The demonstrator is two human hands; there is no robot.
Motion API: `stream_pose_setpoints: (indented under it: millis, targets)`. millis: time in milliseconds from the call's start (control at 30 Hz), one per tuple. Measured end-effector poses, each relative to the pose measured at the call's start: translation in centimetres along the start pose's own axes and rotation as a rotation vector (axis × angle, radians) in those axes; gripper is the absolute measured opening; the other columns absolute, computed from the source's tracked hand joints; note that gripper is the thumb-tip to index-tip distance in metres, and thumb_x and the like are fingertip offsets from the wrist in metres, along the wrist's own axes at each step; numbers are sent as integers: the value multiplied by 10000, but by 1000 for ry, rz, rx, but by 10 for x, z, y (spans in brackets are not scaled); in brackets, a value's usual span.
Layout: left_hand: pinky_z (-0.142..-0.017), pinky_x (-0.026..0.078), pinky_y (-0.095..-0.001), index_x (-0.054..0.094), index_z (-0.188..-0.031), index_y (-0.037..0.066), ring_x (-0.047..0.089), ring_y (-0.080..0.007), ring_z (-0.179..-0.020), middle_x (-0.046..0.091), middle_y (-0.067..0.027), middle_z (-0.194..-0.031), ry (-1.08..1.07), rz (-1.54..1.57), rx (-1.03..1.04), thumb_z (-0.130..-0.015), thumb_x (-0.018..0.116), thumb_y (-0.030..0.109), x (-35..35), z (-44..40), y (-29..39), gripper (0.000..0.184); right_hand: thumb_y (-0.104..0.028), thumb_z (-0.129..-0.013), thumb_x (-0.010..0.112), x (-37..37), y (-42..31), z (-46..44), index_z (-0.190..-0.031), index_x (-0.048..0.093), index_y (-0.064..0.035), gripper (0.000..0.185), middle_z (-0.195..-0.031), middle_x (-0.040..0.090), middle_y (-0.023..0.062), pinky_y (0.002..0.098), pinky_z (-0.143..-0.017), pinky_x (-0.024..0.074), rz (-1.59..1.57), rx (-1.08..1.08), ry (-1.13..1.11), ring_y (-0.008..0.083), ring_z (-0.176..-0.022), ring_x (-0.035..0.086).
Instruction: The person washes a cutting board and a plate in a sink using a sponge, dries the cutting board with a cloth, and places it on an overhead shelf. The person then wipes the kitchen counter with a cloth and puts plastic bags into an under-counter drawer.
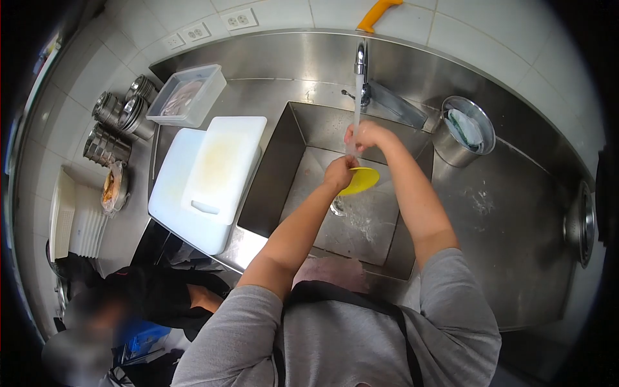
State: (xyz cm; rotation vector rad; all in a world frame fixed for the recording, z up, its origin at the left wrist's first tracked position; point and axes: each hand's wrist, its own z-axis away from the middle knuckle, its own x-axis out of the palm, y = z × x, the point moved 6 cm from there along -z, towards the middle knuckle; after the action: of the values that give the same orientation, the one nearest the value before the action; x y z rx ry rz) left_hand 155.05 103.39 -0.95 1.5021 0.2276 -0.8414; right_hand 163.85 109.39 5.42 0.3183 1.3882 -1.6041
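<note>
My left hand (pixel 340 173) is closed on the edge of a flat, rounded yellow plastic piece (pixel 360 182), whose exact kind I cannot make out. It is held over the steel sink (pixel 271 187). Water runs from the chrome faucet (pixel 362 61) down onto my right hand (pixel 369 135), just above and beyond the left one. The right fingers are curled in the stream; splashing water hides what they hold, if anything. Below the yellow piece, the drain (pixel 337 206) shows through wet, whitish water on the sink floor.
White cutting boards (pixel 222 168) lie left of the sink, near a clear plastic bin (pixel 188 97). Stacked metal containers (pixel 106 143) line the left wall. A steel pot (pixel 461 138) holding a cloth stands right. A person in black (pixel 161 293) is close at lower left.
</note>
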Motion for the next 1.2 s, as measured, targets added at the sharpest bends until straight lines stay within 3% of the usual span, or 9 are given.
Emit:
stream_pose_setpoints:
  millis: [167, 233, 467, 600, 833, 900, 1000, 1133, 1200]
  targets:
    - [-649, 431, -274, 561, -762, 47, 557, -151, -716, 586, -71, -757, 127, 162, -8, -684, 603, 47, -13, -14, 17, 89, -30, -688, 548, -38, -12, -28, -859, 574, -42, 174, -813, 596, 81, 289, -655, 485, -106, -116, 284, 165, -675, 591]
    - [-645, 429, -277, 565, -758, 45, 550, -162, -709, 565, -73, -750, 220, 102, 84, -678, 606, 36, -20, -18, 26, 90, -79, -727, 477, -65, -35, -18, -889, 555, -79, 180, -1001, 555, 87, 327, -776, 443, 127, -299, 769, 265, -873, 547]
    - [-645, 421, -280, 579, -763, 47, 525, -205, -711, 494, -77, -719, 380, 214, 259, -669, 618, 12, -36, -9, 58, 108, -164, -796, 378, -75, -14, -56, -964, 544, -78, 251, -1050, 500, 122, 368, -816, 414, 447, -59, 454, 298, -983, 482]
    - [-610, 413, -214, 563, -832, 28, 526, -96, -667, 549, -24, -741, 363, 524, 158, -729, 589, 8, -30, -19, 26, 108, -187, -791, 415, -83, -8, -11, -981, 551, -84, 256, -1117, 471, 120, 370, -816, 413, 519, -143, 417, 284, -1009, 472]
    - [-600, 439, -212, 542, -855, 12, 538, -91, -654, 578, -30, -768, 333, 913, 40, -783, 557, 49, -66, 10, 3, 82, -221, -725, 619, -50, 3, 42, -1099, 500, -51, 428, -1172, 453, 100, 302, -865, 378, 5, -331, 766, 240, -1037, 480]
    - [-600, 441, -213, 540, -860, 14, 540, -92, -655, 578, -33, -769, 298, 933, 50, -787, 553, 53, -75, 18, 1, 84, -304, -734, 621, -11, 25, 50, -1115, 487, -44, 480, -1144, 488, 105, 281, -837, 386, -625, -187, 327, 181, -1009, 497]
    - [-603, 441, -215, 536, -866, 19, 539, -87, -651, 578, -36, -768, 244, 981, 73, -798, 546, 72, -80, 33, 11, 87, -306, -749, 607, 18, 36, 81, -1096, 500, -32, 455, -1035, 561, 96, 286, -786, 410, -604, -150, 274, 163, -931, 530]
    - [-693, 422, -280, 542, -942, 58, 540, -118, -766, 570, -19, -832, 196, 348, 218, -797, 554, 165, -91, 60, 9, 180, -270, -769, 572, 66, 61, 97, -1056, 513, -6, 393, -880, 598, 102, 291, -732, 423, -516, -29, 167, 187, -809, 557]
    - [-765, 385, -359, 546, -982, 108, 515, -198, -896, 543, -37, -925, 319, -434, 187, -776, 559, 265, -110, 103, 20, 259, -250, -771, 541, 76, 50, 123, -1043, 524, -25, 353, -883, 592, 168, 340, -732, 426, -202, 39, 286, 275, -821, 569]
